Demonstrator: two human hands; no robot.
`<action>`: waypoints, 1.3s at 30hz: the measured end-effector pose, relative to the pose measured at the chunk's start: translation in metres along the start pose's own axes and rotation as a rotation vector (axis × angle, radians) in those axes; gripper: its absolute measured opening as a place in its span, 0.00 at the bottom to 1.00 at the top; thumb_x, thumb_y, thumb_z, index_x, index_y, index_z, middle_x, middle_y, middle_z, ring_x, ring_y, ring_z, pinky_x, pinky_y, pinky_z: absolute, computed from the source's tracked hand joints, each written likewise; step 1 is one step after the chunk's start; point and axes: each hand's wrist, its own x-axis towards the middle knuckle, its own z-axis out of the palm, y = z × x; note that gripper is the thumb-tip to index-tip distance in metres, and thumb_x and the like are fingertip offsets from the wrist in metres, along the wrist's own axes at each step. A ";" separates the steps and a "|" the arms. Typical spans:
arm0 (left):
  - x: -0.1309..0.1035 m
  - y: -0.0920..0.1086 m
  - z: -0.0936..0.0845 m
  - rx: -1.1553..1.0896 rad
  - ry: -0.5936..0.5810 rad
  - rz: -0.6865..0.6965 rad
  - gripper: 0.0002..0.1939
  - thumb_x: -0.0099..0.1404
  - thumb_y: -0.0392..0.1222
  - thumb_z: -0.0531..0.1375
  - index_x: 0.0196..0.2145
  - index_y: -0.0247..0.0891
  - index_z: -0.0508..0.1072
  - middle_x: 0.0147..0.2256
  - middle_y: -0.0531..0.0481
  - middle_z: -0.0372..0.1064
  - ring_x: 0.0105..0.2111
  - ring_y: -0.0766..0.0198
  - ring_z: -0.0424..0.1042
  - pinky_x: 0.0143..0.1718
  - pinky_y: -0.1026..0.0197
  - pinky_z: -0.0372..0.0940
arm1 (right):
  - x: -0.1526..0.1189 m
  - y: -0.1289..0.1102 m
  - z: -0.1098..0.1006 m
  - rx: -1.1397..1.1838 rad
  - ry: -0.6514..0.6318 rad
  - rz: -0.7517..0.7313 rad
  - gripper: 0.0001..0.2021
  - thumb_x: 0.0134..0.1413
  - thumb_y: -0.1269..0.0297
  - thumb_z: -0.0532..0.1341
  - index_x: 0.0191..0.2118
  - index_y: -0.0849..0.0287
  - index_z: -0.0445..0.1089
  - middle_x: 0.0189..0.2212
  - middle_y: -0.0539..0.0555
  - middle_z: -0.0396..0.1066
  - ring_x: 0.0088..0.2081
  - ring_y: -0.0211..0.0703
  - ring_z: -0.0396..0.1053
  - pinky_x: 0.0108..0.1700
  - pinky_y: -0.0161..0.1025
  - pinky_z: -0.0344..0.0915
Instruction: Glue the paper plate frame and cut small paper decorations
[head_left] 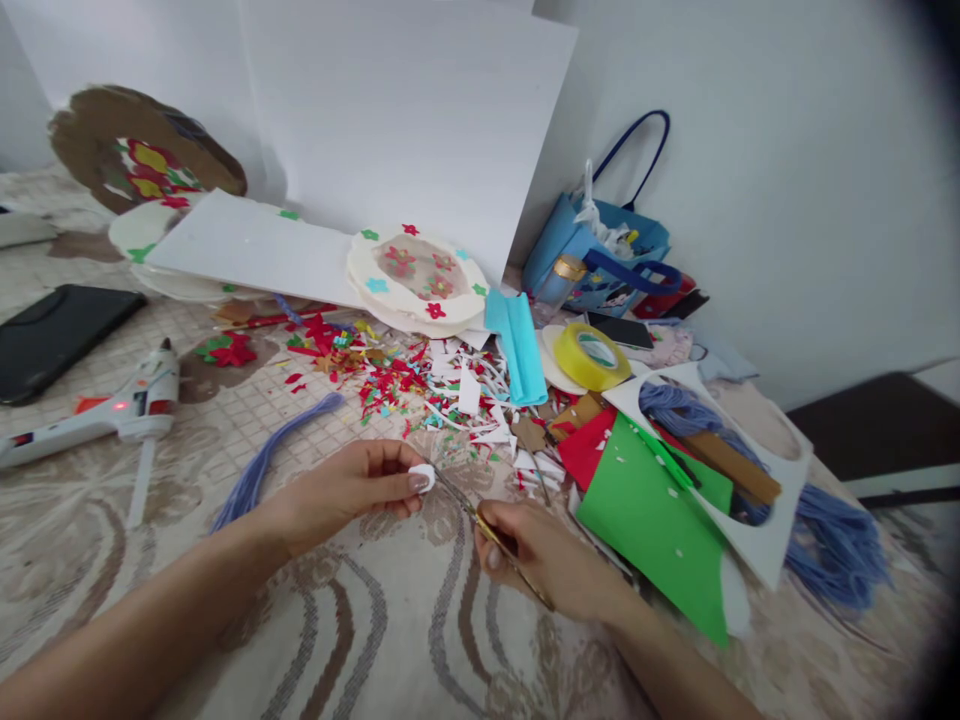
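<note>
A small white foam piece point(424, 478) is pinched between the thumb and fingers of my left hand point(360, 487), near the middle of the view. My right hand point(536, 555) is wrapped round the golden handles of a pair of scissors point(469, 508). The blades point up and left, their tips close beside the white piece. Whether they touch it I cannot tell. Just beyond my hands lies a heap of red, white and green scraps point(405, 385). Blue yarn point(274, 455) rests beyond my left forearm.
Left: a glue gun point(142, 400) with a red light and a black phone point(64, 335). Behind: a white flowered ring point(420, 280) and a white board point(405, 130). Right: yellow tape point(589, 357), green sheet point(652, 520), blue yarn bundle point(840, 550) and blue bag point(570, 240).
</note>
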 end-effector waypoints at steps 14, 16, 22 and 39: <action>0.000 0.000 -0.002 0.068 0.010 -0.012 0.13 0.53 0.48 0.66 0.28 0.36 0.70 0.23 0.54 0.70 0.24 0.70 0.65 0.27 0.66 0.56 | 0.002 0.000 0.000 -0.038 0.009 0.025 0.15 0.55 0.54 0.59 0.25 0.59 0.59 0.19 0.45 0.56 0.22 0.34 0.53 0.25 0.31 0.47; 0.000 0.000 -0.002 0.076 0.004 -0.003 0.13 0.53 0.48 0.66 0.28 0.36 0.70 0.23 0.54 0.70 0.24 0.70 0.65 0.27 0.66 0.56 | 0.003 -0.001 0.000 -0.038 0.011 0.024 0.15 0.55 0.54 0.59 0.25 0.60 0.60 0.19 0.46 0.57 0.23 0.34 0.54 0.25 0.31 0.48; 0.001 0.000 -0.003 0.078 0.021 -0.006 0.14 0.52 0.49 0.66 0.28 0.36 0.70 0.23 0.54 0.71 0.24 0.69 0.66 0.27 0.66 0.56 | 0.003 -0.001 0.002 -0.074 0.034 0.026 0.15 0.59 0.57 0.55 0.24 0.60 0.62 0.20 0.48 0.62 0.24 0.35 0.58 0.26 0.32 0.50; -0.001 0.002 -0.001 0.077 0.009 0.052 0.12 0.52 0.46 0.66 0.31 0.36 0.74 0.26 0.54 0.68 0.27 0.68 0.65 0.31 0.64 0.59 | -0.003 0.005 -0.002 -0.017 0.007 -0.024 0.09 0.56 0.59 0.56 0.30 0.58 0.61 0.22 0.46 0.62 0.24 0.35 0.57 0.27 0.32 0.52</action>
